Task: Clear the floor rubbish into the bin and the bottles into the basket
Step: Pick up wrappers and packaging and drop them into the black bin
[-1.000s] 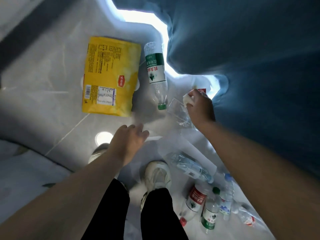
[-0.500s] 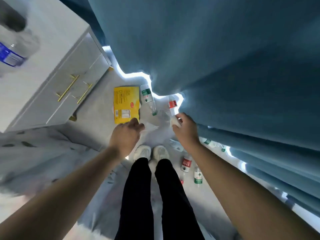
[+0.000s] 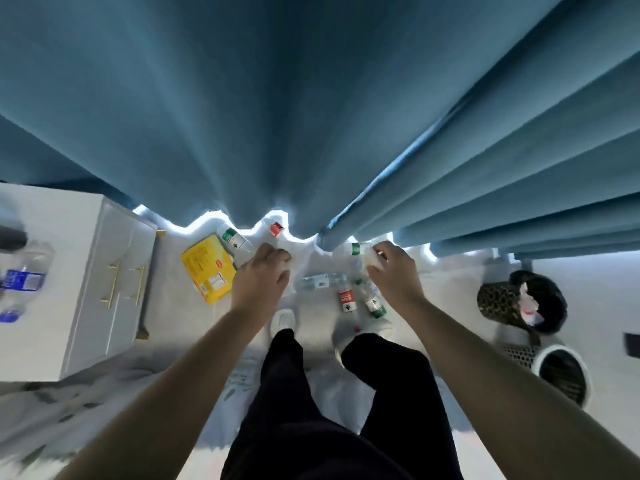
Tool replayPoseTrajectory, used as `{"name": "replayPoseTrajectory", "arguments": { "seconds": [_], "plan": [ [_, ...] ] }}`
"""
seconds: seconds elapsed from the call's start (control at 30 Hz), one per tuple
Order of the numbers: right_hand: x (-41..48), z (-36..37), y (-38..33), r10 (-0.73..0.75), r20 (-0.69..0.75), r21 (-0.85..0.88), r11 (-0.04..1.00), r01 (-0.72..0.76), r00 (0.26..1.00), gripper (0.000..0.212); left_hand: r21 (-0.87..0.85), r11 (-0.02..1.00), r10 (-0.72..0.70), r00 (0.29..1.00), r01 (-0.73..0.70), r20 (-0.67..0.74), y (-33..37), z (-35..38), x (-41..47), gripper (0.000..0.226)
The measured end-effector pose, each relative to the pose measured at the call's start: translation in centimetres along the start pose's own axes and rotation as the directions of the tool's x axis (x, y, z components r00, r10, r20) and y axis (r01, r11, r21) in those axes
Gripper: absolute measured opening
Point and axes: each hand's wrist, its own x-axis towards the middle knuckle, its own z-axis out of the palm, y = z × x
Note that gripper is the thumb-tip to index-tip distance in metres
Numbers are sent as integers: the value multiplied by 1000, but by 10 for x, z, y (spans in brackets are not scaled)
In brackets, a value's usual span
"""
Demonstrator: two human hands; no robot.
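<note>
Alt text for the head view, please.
A standing person's right hand grips a white wad and the left hand a clear wrapper, above bottles and a yellow packet on the floor by a blue curtain. A lined bin stands at right.

The right hand [image 3: 391, 271] pinches a white wad [image 3: 375, 259] in curled fingers. The left hand [image 3: 261, 277], fingers curled, hangs just beside a yellow packet [image 3: 207, 268]; whether it holds anything is unclear. Bottles [image 3: 347, 299] lie on the floor [image 3: 180, 317] near the shoes [image 3: 283, 320] and along the blue curtain [image 3: 311, 116]. A black-lined bin [image 3: 495, 301] and a white basket [image 3: 535, 362] stand at right, a white cabinet [image 3: 104, 271] at left.
</note>
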Motion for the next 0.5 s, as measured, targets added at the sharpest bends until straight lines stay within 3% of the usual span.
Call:
{"name": "replayPoseTrajectory", "arguments": {
  "seconds": [0.27,0.5],
  "plan": [
    [-13,-44,74,176,-70,50,984,-173,982,35,-10,999,32,998,-32,48,54,20,-6,19],
    [0,-95,146,208,-130,129,973,-192,969,33,64,996,54,993,-61,108,114,50,11,20]
  ]
}}
